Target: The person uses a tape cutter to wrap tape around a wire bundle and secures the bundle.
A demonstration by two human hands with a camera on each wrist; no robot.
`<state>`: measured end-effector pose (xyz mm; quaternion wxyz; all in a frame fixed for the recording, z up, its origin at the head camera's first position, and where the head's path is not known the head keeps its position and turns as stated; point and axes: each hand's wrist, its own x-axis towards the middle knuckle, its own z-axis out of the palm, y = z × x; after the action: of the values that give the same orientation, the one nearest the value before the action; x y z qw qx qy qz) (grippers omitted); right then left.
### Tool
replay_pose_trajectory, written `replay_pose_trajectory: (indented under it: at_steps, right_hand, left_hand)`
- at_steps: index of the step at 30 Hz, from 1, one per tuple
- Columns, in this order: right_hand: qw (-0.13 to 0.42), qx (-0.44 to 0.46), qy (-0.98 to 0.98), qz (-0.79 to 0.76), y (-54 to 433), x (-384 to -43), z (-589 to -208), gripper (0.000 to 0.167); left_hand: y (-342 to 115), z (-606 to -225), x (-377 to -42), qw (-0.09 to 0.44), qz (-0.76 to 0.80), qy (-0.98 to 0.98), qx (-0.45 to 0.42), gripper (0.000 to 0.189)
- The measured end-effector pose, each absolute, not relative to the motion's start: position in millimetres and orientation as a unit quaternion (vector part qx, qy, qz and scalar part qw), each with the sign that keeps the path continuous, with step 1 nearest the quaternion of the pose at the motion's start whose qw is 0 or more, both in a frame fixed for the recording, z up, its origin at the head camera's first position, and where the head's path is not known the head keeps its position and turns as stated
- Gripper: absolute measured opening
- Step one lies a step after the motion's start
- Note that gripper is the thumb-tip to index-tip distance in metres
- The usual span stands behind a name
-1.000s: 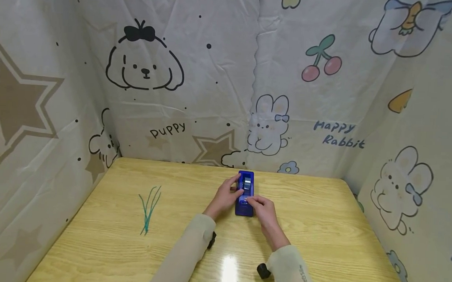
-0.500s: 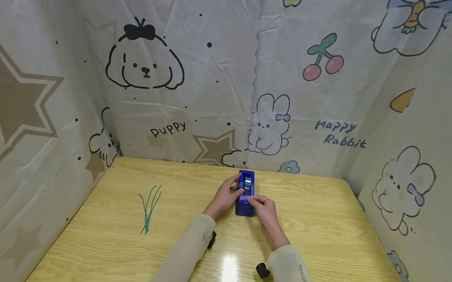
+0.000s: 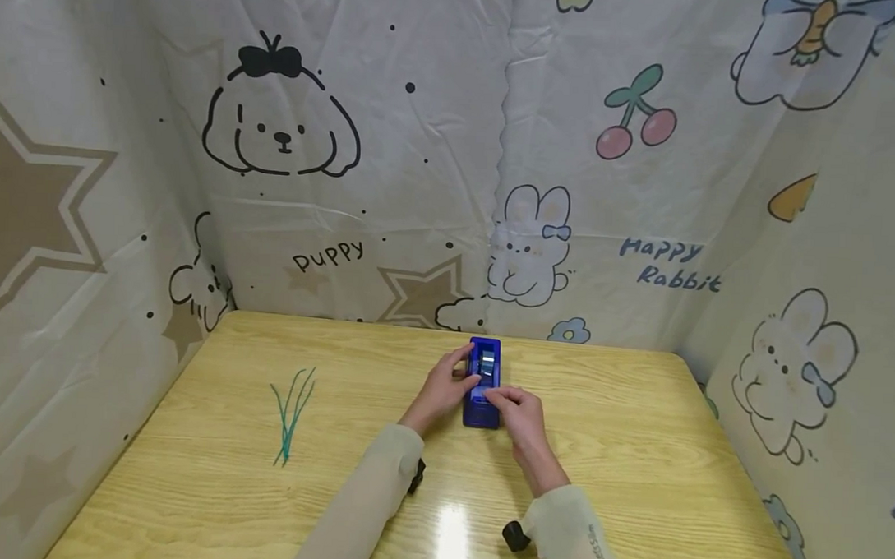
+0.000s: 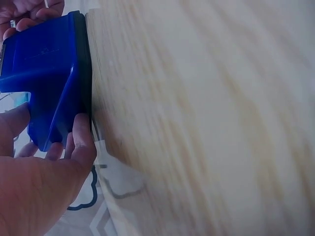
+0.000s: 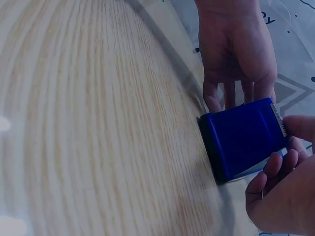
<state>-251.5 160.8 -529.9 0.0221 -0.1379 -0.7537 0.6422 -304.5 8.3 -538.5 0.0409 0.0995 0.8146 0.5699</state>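
1 L hand (image 3: 442, 386) + 1 R hand (image 3: 523, 412), 2 tot. 1 blue tape dispenser (image 3: 481, 414). Green strands (image 3: 287, 440): a few, overlapping, exact no. unclear. 2 sleeves (image 3: 369, 491), 2 blk wrist devices (image 3: 515, 536). 1 wood surface (image 3: 634, 450). Backdrop: 2 printed cherries (image 3: 613, 143), 1 "Puppy" txt (image 3: 327, 256).

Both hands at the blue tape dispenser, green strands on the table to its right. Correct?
Wrong side: the green strands lie to the left of the blue tape dispenser, per the head view. Rest stands: strands on the table, left hand and right hand at the dispenser.
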Motion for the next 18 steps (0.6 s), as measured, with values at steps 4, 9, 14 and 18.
replay_pose_trajectory:
  at_steps: [4, 9, 14, 18]
  right_hand:
    - [0.026, -0.143, -0.752, 0.643, 159.2, -251.6, -529.9, 0.024]
    - [0.03, -0.143, -0.751, 0.643, 158.2, -251.6, -529.8, 0.023]
    - [0.035, -0.149, -0.74, 0.655, 158.6, -251.9, -524.0, 0.026]
    - [0.019, -0.154, -0.74, 0.655, 158.3, -252.0, -520.7, 0.03]
  left_hand:
    - [8.4, -538.6, -305.0, 0.045, 0.566, 0.818, 0.096, 0.06]
    - [8.7, -538.5, -305.2, 0.044, 0.562, 0.82, 0.096, 0.061]
    - [9.0, -539.0, -305.3, 0.043, 0.566, 0.817, 0.099, 0.061]
    - [9.1, -539.5, -305.5, 0.048, 0.563, 0.82, 0.092, 0.061]
